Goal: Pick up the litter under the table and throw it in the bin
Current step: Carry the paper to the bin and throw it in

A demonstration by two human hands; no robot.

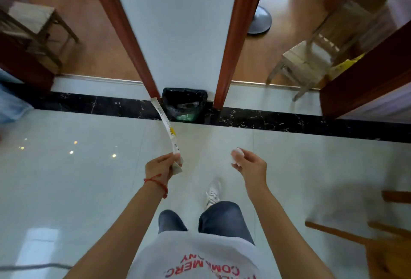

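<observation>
- A view from above down a person's own arms, over a glossy pale tiled floor [77,178] that reflects ceiling lights.
- A black marbled strip [289,121] crosses the floor ahead; past it lie two doorways with reddish wooden frames, parted by a white wall [178,23].
- Wooden chairs stand on brown flooring in both rooms: one chair [33,27] on the left, another chair [311,56] on the right. A grey round stand base [260,20] sits beyond the right door frame.
- A small bin [184,105] lined with a black bag stands against the foot of the white wall, straight ahead.
- The left hand [161,165], a red string on its wrist, pinches a long white paper strip [166,123] that arches up towards the bin. Its small print and yellow mark are too blurred to read.
- The right hand [249,165] curls its fingers around a small white crumpled wad [237,155].
- The white shirt [200,261] bears red letters, upside down, partly reading "COMMERC".
</observation>
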